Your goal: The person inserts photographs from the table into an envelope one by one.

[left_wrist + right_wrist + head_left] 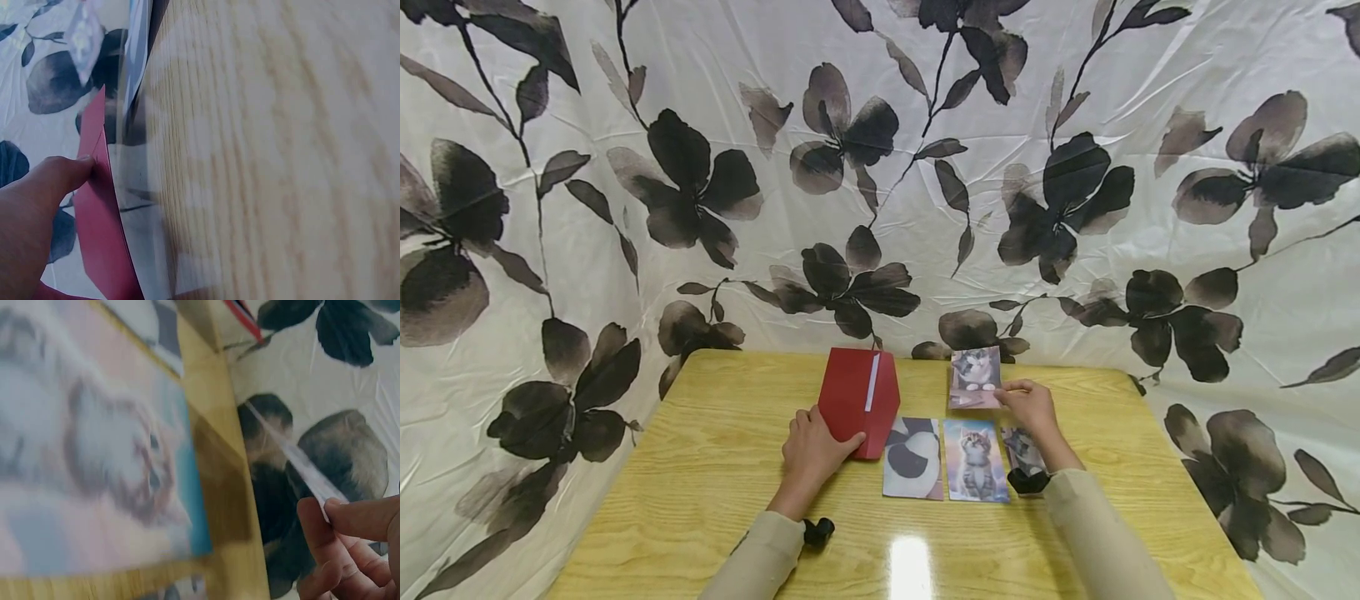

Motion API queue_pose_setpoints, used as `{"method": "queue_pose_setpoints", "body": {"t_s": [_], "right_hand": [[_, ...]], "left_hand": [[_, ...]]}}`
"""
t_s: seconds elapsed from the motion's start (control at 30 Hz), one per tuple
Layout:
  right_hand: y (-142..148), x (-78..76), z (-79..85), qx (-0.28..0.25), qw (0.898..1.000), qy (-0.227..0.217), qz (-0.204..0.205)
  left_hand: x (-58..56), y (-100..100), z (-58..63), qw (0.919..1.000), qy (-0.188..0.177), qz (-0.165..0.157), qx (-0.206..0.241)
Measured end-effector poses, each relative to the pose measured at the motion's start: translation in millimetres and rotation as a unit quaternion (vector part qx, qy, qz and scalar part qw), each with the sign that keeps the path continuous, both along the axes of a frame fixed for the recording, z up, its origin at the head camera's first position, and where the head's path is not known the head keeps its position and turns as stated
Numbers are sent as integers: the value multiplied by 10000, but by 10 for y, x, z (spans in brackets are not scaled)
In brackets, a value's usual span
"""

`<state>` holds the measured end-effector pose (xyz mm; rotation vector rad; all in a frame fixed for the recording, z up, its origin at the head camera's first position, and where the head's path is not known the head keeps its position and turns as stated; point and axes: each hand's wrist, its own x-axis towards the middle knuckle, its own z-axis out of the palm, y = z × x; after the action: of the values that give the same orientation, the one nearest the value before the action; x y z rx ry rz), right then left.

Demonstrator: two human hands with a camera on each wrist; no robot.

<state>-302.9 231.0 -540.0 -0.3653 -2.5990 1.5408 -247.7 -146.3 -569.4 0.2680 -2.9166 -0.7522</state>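
- Right grip (1032,410) pinches the held photo card (975,375) between thumb and forefinger at its lower right corner; the right wrist view shows this card almost edge-on, tilted and raised.
- On that card is a dark-and-white kitten with pale paws; from the head view it appears over the far side of the table (700,500), beyond the row of cards.
- Left grip (817,447) holds the red envelope (850,392) at its near end, thumb laid on the face by the flap, other fingers at the left edge.
- A pale strip (872,383) shows lengthwise along the envelope, just beside its flap.
- Three more cards lie in a row on the near side of the held one. Nearest the envelope is a grey-and-white card (913,460), its picture hard to make out.
- Next to it, with a narrow gap, is the tabby kitten card (977,462), with a blue and pink background.
- Last comes the rightmost card (1021,446), partly hidden by the right wrist and the black device (1028,481) there.
- Both arms wear beige sleeves (760,554); a second black device (818,532) sits at the left wrist.
- Behind the wood-grained table hangs white cloth (715,50) printed with dark flowers.
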Motion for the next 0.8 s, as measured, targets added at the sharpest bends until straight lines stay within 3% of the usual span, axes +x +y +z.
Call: {"method": "queue_pose_setpoints", "body": {"t_s": [0.37, 0.8], "right_hand": [[-365, 85, -4, -706, 9969, -175, 310], [-770, 79, -64, -1240, 9915, -51, 398]], "left_hand": [[6, 12, 8, 10000, 25, 0, -12], [-6, 20, -24, 10000, 23, 0, -46]]}}
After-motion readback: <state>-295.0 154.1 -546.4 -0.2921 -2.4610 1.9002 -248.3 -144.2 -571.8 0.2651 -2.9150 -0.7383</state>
